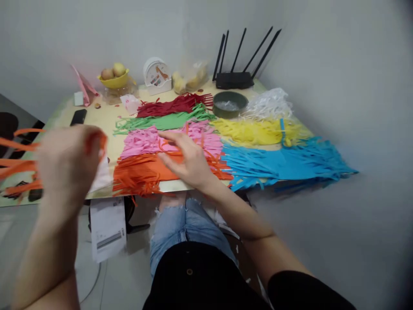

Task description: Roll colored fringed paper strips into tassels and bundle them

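My left hand [69,159] is raised over the table's left side, its fingers wrapped round an orange fringed strip [21,165] whose loose ends trail to the left. Motion blurs this hand a little. My right hand [187,159] hovers with fingers apart above the orange fringed pile [142,172] at the table's front edge. Whether its fingertips touch the pile or the orange strands there, I cannot tell. Behind the orange pile lies a pink fringed pile [142,142], with a few orange strands across it. Further back are green [171,121] and dark red fringed pieces [174,105].
Yellow [251,131] and blue fringed piles [290,163] cover the right side, the blue one overhanging the edge. Behind them stand a dark green round container [229,104], a white plastic bundle [269,103] and a black router [234,80]. A phone [78,116] lies at left.
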Available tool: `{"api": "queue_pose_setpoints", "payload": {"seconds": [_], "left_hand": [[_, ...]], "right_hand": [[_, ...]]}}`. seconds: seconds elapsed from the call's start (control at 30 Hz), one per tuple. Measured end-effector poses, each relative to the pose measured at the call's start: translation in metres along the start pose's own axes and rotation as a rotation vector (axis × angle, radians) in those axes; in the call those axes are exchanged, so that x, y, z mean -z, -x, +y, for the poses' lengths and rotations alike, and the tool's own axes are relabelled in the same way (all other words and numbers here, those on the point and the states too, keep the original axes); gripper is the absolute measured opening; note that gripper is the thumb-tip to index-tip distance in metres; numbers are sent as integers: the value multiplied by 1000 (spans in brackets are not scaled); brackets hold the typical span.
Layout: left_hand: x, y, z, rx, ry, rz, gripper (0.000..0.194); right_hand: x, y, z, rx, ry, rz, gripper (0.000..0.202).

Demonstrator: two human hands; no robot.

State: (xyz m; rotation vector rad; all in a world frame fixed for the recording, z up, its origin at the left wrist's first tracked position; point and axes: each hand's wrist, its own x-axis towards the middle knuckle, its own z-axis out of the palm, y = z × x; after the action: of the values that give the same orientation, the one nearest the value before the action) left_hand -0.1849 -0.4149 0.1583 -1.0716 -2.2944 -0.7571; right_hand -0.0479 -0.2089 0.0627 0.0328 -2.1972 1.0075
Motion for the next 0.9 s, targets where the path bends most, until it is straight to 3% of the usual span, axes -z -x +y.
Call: {"api": "queue_pose_setpoints", "payload": {"seconds": [0.1, 0.2, 0.33, 0.4, 0.5, 0.67, 0.9], "left_hand": [[-27, 6, 30, -173, -107, -120, 15], [-40, 14, 45, -184, -32, -131, 16], [-42, 19, 45, -131, 59, -120, 14], [-44, 19, 44, -103, 85, -108, 13], [-49, 19, 47, -61, 102, -90, 13], [-51, 20, 51, -67, 105, -97, 12], [-54, 12, 37, -79, 225, -179, 15]], "right_hand": [[-9, -15, -24, 204, 15, -19, 59], [-12, -26, -19, 179, 44, -74, 54], [4, -29, -5, 69, 128, -142, 29], [10, -28, -6, 99, 148, -134, 31], [10, -27, -11, 164, 166, -154, 50], [11, -34, -7, 52, 321, -256, 32], [45, -52, -13, 40, 339, -328, 23]]}}
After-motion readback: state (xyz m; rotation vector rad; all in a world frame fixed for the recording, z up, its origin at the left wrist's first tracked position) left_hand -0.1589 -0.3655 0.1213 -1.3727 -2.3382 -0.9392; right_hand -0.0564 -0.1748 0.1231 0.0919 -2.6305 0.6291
